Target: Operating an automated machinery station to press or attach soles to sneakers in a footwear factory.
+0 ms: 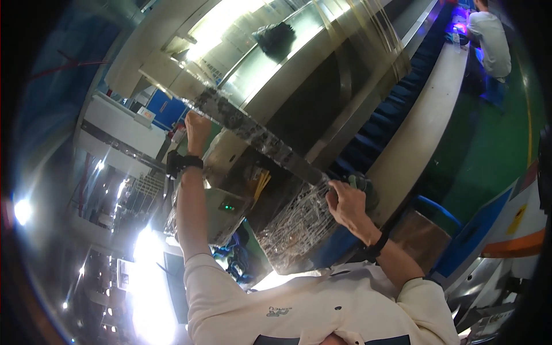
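A long bar (247,129) wrapped in shiny, crinkled clear film slants across the front of a large beige machine (129,63). My right hand (348,207) is closed at the bar's lower right end, fingers curled against it. My left hand (197,127) is raised in a closed shape just under the bar's upper left part; what its fingers hold is hidden. Beneath the bar sits a wire grille (302,221) covered in clear film, close to my right hand. A panel with a small green display (229,207) stands to the right of my left forearm.
On the machine's lit bed lies a dark bunched piece (275,40). A long pale bench (422,118) runs away at right, where a person (489,43) sits by a violet light. A cardboard box (417,238) stands to my right. Tangled blue cables (236,259) hang below the panel.
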Demonstrator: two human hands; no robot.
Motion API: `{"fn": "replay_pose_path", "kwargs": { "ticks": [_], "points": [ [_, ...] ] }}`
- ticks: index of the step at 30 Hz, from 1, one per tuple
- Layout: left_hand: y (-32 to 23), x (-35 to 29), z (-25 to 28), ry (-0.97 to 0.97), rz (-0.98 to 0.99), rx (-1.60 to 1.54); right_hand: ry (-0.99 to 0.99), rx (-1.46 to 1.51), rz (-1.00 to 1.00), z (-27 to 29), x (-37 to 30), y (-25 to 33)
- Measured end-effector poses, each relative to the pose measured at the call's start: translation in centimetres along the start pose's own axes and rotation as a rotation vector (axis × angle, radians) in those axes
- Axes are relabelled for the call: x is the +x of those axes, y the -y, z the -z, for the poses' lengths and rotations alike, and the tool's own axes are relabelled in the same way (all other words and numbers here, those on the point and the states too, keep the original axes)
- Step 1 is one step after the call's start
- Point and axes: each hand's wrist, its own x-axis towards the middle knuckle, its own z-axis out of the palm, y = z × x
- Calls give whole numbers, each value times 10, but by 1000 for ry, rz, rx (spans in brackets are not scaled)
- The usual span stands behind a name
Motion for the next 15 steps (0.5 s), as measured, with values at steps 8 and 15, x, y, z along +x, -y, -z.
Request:
{"fn": "replay_pose_path", "kwargs": {
  "ticks": [8,15],
  "points": [
    [-63,94,-73,98,243,-387,-72,109,38,2,4,-4],
    [-66,139,-139,-31,218,-332,13,143,-8,4,12,-3]
  ]
}}
